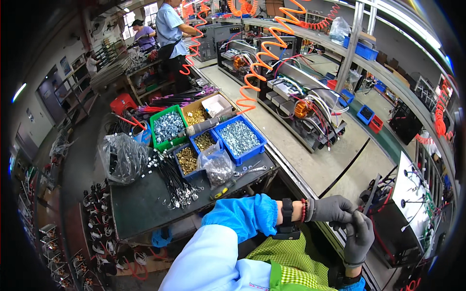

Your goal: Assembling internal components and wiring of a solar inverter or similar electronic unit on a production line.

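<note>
My left hand (pixel 331 209), in a grey glove, reaches in from the left with its fingers pinched. Its fingertips meet those of my right hand (pixel 359 238), gloved alike and closed with bent fingers. Whatever sits between the fingertips is too small or hidden to make out. Just right of the hands stands an electrical unit with a white panel (pixel 408 196), a black casing (pixel 395 241) and loose wires along its edge. A black cable (pixel 345 168) lies across the pale bench top beyond my left hand.
A dark side table (pixel 138 213) on the left carries a blue bin of screws (pixel 238 139), a green bin (pixel 167 127), a wrench (pixel 251 169) and cable bundles. An orange coiled hose (pixel 266 63) hangs over the bench. An open unit with a copper coil (pixel 304 109) stands farther along. Other people work behind.
</note>
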`<state>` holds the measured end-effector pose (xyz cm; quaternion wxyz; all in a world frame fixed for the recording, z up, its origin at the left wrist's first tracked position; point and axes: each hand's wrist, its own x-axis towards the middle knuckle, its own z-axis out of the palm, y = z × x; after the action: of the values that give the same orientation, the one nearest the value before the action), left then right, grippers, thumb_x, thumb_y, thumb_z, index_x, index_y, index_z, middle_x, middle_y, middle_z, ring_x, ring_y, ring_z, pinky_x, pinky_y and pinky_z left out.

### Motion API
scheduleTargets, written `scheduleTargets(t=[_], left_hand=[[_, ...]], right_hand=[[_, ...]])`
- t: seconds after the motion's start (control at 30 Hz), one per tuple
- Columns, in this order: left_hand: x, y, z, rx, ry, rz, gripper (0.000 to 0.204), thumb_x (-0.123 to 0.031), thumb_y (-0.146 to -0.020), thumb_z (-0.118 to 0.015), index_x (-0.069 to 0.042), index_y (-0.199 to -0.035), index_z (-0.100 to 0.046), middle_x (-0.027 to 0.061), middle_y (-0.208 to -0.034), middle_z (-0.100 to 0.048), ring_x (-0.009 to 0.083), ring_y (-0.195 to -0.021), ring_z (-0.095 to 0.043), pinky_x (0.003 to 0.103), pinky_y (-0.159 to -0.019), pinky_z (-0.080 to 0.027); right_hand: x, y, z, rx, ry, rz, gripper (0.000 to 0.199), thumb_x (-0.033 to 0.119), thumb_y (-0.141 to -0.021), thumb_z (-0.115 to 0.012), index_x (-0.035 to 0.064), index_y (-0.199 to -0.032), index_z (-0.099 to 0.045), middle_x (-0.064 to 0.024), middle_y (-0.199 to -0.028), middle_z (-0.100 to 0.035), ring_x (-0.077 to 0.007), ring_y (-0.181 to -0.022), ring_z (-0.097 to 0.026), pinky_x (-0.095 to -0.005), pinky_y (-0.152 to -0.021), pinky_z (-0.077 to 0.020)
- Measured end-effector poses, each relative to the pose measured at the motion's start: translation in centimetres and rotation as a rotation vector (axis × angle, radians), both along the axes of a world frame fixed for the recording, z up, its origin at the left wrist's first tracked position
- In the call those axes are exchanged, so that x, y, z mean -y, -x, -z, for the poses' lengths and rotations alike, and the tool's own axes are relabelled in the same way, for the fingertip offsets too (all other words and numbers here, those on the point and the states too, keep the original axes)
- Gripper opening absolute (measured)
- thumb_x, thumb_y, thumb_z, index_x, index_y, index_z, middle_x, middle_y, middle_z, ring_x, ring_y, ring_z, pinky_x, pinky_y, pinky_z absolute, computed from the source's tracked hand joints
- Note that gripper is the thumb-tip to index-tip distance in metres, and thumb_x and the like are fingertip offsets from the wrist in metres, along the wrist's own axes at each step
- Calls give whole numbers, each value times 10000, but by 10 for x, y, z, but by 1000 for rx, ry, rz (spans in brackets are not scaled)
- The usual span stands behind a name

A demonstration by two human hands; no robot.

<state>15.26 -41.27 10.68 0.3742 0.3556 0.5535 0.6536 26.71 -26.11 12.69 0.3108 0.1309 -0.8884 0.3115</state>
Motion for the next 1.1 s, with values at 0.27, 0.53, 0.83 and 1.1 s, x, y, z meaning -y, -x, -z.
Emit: scheduleTargets(t=[0.27,0.53,0.83,1.1], left_hand=[[-57,-37,36,271,-63,184,330,-396,-934,-596,-75,-879,-650,-25,-724,-617,53,-596,-542,192,-517,-415],[-107,-47,48,-4,-170,254,328,-344,-945,-544,-47,-1071,-606,17,-872,-639,99,-719,-612,207,-614,-485],[-161,12,59,-863,95,-467,317,-216,-879,-653,12,-1098,-627,155,-966,-675,247,-883,-655,343,-792,-517],[-221,37,90,-1005,81,-351,262,-237,-954,-500,-28,-927,-657,144,-760,-644,329,-700,-617,425,-645,-464]], right_hand=[[-52,-37,24,140,131,92,314,-8,-776,-651,5,-1089,-658,-157,-969,-656,-274,-876,-649,-331,-779,-508],[-97,-54,38,127,346,152,218,-15,-786,-625,-4,-1004,-632,-125,-931,-644,-227,-856,-634,-330,-776,-505],[-176,-31,129,219,922,393,212,88,-839,-629,6,-1035,-635,-85,-897,-670,-156,-764,-664,-283,-649,-537],[-188,38,184,126,490,719,212,155,-780,-657,86,-976,-699,-178,-918,-681,-339,-848,-658,-398,-774,-519]])
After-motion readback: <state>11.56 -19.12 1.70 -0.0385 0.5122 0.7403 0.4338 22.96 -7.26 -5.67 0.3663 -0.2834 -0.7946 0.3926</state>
